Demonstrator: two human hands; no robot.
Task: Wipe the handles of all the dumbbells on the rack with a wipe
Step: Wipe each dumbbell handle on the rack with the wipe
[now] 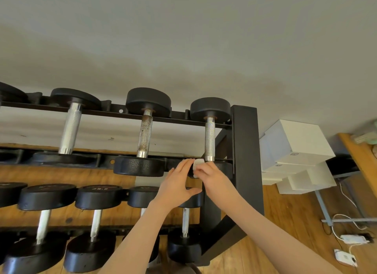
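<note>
**Visitor:** What is in front of the person, starting from the left?

**Onlooker:** A black dumbbell rack with two tiers. Take its thick right-hand post as the landmark. Furthest left of the post on the upper tier lies a dumbbell with a bright steel handle. Nearer the post is one with a speckled, rusty-looking handle. Just beside the post sits the rightmost dumbbell, its knurled handle running away from the viewer.

**Visitor:** And the hands?

**Onlooker:** Both are raised just left of the post, at the near head of that rightmost dumbbell. The left hand is spread, fingers straight, thumb stretched towards the post, fingertips meeting a small white wipe. The right hand pinches the wipe from the post side, fingers curled round it. The wipe sits just below the near end of the knurled handle; I cannot tell whether it touches the metal.

**Visitor:** Anything beyond the post?

**Onlooker:** To its right, white boxes are stacked against the wall. Further right still, white cables and a power adapter lie on the wooden floor.
</note>
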